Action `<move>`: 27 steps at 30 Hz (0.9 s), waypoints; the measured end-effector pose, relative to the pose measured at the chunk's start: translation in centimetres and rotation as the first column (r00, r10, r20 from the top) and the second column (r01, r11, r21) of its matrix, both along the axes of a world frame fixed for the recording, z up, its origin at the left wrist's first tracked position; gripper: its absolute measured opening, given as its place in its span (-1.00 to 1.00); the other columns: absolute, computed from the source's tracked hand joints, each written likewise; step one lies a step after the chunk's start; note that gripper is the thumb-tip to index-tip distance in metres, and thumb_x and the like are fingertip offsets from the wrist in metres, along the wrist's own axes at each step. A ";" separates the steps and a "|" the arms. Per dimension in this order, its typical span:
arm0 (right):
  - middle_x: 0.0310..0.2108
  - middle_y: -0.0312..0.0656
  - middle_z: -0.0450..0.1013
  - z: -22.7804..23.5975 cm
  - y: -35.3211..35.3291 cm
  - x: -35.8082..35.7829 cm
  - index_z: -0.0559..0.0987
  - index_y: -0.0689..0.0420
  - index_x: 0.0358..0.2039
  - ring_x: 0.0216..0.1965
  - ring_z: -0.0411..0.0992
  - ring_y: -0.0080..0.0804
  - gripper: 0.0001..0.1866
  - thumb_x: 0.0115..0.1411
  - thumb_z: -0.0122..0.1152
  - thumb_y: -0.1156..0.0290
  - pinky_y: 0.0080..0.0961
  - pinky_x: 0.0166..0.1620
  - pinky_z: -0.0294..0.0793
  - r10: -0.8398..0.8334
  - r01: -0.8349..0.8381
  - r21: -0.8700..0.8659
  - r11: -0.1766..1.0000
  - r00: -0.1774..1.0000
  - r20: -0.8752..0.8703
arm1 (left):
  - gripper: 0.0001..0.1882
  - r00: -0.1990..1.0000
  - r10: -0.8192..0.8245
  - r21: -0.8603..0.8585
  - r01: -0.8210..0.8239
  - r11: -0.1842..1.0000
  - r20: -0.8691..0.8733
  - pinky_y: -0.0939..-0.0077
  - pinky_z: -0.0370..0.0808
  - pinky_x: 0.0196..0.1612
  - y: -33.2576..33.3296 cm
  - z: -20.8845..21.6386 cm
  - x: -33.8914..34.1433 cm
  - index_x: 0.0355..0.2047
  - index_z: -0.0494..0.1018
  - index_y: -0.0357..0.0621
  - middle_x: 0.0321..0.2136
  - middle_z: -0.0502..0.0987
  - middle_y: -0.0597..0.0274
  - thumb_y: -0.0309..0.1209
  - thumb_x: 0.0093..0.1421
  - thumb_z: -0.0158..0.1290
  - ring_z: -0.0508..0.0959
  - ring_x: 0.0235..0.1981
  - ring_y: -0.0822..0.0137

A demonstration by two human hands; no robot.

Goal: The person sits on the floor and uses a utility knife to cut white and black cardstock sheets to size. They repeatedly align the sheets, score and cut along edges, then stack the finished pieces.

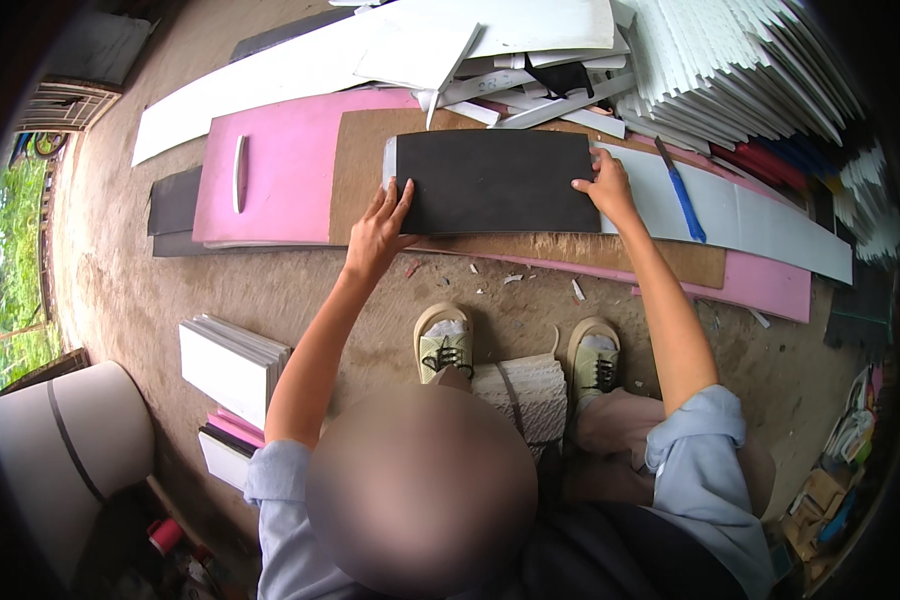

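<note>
A black rectangular foam sheet (495,185) lies over a long pale grey sheet (750,205), which shows beyond both its short ends. My left hand (378,228) rests at the black sheet's left end, fingers stretched along that edge and the thumb by its near corner. At the right end, my right hand (608,188) grips the edge, with its thumb on top and the other fingers bent at the far corner. A utility knife with a blue handle (684,200) lies on the pale sheet, right of my right hand. Beneath is a brown board (360,150).
Under the board lies a pink foam sheet (270,170) bearing a curved white strip (239,174). White offcuts (490,85) are heaped behind; stacked white sheets (730,70) rise far right. A white stack (232,360) and a large roll (100,430) stand left.
</note>
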State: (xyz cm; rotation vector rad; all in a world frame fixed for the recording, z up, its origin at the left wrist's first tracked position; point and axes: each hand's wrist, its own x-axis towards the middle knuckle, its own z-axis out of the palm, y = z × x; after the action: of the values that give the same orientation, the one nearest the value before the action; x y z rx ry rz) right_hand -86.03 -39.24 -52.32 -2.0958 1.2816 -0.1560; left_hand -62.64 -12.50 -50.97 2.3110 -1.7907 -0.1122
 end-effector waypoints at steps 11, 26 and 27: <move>-0.08 0.13 0.18 -0.6 -0.8 0.9 0.15 0.16 -0.04 -0.05 0.25 0.07 -0.29 -0.20 0.33 0.47 -0.25 -0.01 0.28 0.011 -0.012 -0.005 1.000 0.997 -0.076 | -0.49 0.505 0.286 -0.011 -0.506 0.862 -0.815 0.48 0.50 -0.31 -0.2 0.2 3.6 0.01 0.27 -0.16 -0.18 0.46 0.01 -0.36 0.03 0.11 0.55 -0.31 0.28; -0.18 0.06 0.25 -0.5 1.7 3.7 0.20 0.18 -0.10 -0.16 0.31 -0.07 -0.28 -0.29 0.38 0.47 -0.29 -0.09 0.33 0.070 -0.070 0.059 0.996 0.998 0.002 | -0.57 0.312 0.523 0.351 -0.469 0.811 -0.793 0.49 0.39 -0.41 1.0 1.0 6.3 -0.37 0.48 -0.40 -0.53 0.52 0.14 -0.17 0.00 0.13 0.48 -0.53 0.38; -0.17 0.07 0.25 -0.5 2.8 4.9 0.19 0.17 -0.09 -0.14 0.30 -0.03 -0.29 -0.28 0.38 0.47 -0.27 -0.08 0.33 0.077 -0.077 0.044 0.996 0.997 -0.008 | -0.58 0.333 0.508 0.310 -0.497 0.811 -0.794 0.47 0.39 -0.43 2.4 0.8 7.0 -0.39 0.49 -0.39 -0.57 0.51 0.13 -0.17 0.00 0.12 0.48 -0.56 0.35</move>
State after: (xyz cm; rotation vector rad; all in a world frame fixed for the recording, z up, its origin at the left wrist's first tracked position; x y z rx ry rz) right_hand -81.16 -36.48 -52.83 -2.1077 1.1972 -0.0836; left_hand -55.67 -10.14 -50.19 2.0569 -0.5133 -0.9776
